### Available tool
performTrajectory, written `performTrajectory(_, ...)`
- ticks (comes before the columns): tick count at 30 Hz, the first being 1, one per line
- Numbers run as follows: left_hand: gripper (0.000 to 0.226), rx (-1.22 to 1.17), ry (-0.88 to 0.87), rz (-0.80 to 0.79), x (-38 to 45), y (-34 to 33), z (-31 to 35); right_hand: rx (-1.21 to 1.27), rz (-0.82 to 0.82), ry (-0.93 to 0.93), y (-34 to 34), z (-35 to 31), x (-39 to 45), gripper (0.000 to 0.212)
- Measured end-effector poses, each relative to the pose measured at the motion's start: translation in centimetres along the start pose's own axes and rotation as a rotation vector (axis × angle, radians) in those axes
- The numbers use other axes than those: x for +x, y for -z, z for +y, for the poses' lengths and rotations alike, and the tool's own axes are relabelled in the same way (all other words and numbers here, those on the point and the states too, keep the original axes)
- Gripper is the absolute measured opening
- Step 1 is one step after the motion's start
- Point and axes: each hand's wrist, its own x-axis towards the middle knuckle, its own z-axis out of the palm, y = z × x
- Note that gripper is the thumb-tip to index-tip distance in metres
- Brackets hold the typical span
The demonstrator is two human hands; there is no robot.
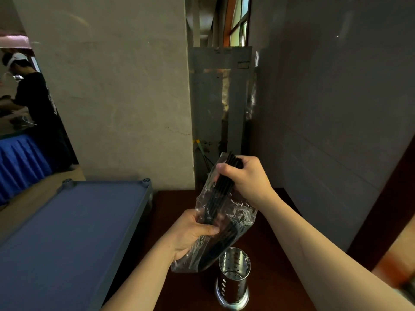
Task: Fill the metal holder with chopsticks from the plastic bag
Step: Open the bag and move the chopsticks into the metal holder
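Note:
A clear plastic bag (238,218) full of black chopsticks (221,194) is held tilted above the dark wooden table (276,248). My left hand (193,232) grips the bag's lower half from the left. My right hand (247,176) is closed around the upper ends of a bundle of chopsticks that stick out of the bag's top. The perforated metal holder (233,277) stands upright on the table just below and right of the bag; its inside looks empty.
A blue-grey plastic shelf top (74,232) sits to the left of the table. Walls close in behind and to the right, with a metal panel (220,104) in the corner. A person stands at a blue-skirted table (20,158) far left.

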Motion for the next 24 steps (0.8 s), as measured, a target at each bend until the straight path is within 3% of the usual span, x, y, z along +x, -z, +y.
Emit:
performTrajectory(11, 0.026, 0.017, 0.118, 0.095, -0.9, 1.0, -4.3, 0.072, 0.240, 0.081, 4.2, -2.1, 0.9, 0.014)
performTrajectory(19, 0.025, -0.035, 0.217, 0.386, -2.0, 3.1, -6.0, -0.047, 0.489, 0.078, 8.9, -1.4, -1.1, 0.013)
performTrajectory(24, 0.024, -0.114, 0.204, 0.482, -2.3, 4.0, -5.9, -0.179, 0.425, -0.040, 7.7, 4.2, -3.8, 0.018)
